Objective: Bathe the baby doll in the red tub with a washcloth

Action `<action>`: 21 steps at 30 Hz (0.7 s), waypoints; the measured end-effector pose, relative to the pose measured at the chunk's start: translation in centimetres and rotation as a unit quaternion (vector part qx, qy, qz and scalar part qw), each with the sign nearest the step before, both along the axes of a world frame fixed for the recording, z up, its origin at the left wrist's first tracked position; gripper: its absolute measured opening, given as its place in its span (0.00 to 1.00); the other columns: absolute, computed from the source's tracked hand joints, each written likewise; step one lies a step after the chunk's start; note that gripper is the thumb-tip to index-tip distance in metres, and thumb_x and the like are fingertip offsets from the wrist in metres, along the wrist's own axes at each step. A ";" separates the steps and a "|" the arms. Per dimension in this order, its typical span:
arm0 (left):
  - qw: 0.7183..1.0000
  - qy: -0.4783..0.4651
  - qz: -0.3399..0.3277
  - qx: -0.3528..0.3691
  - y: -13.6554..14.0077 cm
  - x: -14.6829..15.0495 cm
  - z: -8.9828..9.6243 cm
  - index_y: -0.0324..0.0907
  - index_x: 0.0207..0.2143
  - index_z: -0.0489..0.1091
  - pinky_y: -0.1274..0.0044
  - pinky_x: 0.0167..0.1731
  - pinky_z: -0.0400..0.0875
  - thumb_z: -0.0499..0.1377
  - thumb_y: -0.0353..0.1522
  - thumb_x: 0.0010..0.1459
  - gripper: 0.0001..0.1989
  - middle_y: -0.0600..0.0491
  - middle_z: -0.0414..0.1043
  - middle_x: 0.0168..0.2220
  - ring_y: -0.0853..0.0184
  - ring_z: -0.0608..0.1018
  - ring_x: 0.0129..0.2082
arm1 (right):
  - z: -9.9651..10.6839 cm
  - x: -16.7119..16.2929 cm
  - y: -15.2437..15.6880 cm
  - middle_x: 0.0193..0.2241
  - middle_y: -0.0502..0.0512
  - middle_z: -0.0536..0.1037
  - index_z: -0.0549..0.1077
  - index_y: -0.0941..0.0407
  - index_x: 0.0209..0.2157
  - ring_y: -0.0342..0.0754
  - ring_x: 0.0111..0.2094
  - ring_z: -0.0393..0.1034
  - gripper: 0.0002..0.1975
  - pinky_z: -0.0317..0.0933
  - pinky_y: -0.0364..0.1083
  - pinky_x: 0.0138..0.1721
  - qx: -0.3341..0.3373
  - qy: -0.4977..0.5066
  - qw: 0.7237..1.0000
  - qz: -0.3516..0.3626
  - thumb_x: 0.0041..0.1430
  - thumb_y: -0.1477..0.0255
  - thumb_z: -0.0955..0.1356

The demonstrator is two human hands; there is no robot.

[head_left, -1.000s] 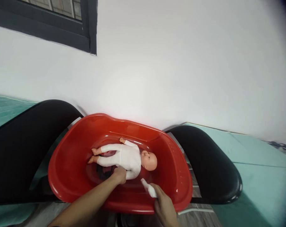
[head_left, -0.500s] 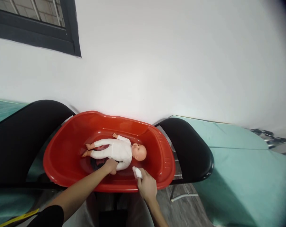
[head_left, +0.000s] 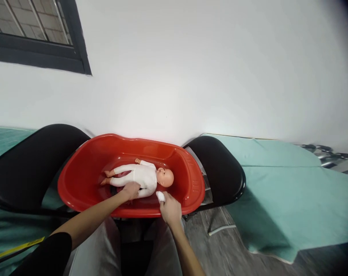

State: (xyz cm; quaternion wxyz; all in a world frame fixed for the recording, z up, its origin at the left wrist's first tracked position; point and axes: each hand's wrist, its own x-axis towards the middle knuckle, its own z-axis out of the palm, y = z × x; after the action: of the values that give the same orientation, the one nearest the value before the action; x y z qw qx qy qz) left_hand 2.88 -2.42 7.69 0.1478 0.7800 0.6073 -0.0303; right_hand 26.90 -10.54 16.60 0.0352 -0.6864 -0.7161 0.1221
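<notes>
A baby doll [head_left: 143,175] in a white suit lies on its back in a red baby bathtub [head_left: 195,180], its bald head to the right and bare feet to the left. My left hand [head_left: 130,190] is closed at the doll's near side, by its lower arm and hip; the fingertips are partly hidden. Over the tub's near rim, close to the doll's head, my right hand [head_left: 171,207] is shut on a small white piece of cloth [head_left: 160,196], which sticks out past the thumb. Something dark shows beneath the doll's legs.
Black chairs stand on both sides of the tub, one on the left [head_left: 27,168] and one on the right [head_left: 220,168]. Green-covered beds [head_left: 291,199] lie beyond them. A white wall [head_left: 174,76] rises behind, with a dark-framed window [head_left: 36,50] upper left.
The camera view has shifted, so the tub sits slightly higher in view. My left hand has moved slightly towards the doll's hip. The right hand keeps its white cloth near the rim.
</notes>
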 end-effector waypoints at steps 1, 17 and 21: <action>1.000 0.010 -0.007 -0.005 0.2 0.0 0.4 0.40 0.54 0.79 0.66 0.56 0.69 0.60 0.34 0.64 0.18 0.41 0.80 0.50 0.49 0.80 0.53 | 0.0 0.0 0.0 0.42 0.54 0.83 0.76 0.52 0.46 0.50 0.41 0.79 0.10 0.55 0.45 0.36 0.001 0.001 1.000 0.000 0.69 0.74 0.65; 0.984 0.137 -0.100 0.055 1.1 0.1 -4.4 0.34 0.74 0.56 0.45 0.68 0.44 0.73 0.43 0.51 0.54 0.29 0.59 0.70 0.33 0.58 0.68 | -0.4 0.2 -0.1 0.44 0.54 0.83 0.77 0.51 0.53 0.50 0.43 0.78 0.16 0.56 0.45 0.39 0.015 0.047 0.999 -0.002 0.68 0.77 0.65; 0.983 0.138 -0.106 0.062 2.0 -0.4 -5.0 0.38 0.73 0.59 0.48 0.67 0.49 0.70 0.38 0.54 0.47 0.32 0.63 0.66 0.38 0.64 0.65 | -0.8 0.3 0.0 0.43 0.54 0.82 0.77 0.52 0.52 0.50 0.42 0.77 0.15 0.56 0.45 0.38 0.022 0.053 0.998 0.001 0.68 0.77 0.65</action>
State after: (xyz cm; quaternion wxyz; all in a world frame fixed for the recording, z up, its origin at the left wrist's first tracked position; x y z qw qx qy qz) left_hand 2.45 -0.45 2.68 0.0102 0.8361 0.5361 -0.1154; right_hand 27.20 -10.59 15.76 0.0879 -0.6771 -0.7165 0.1431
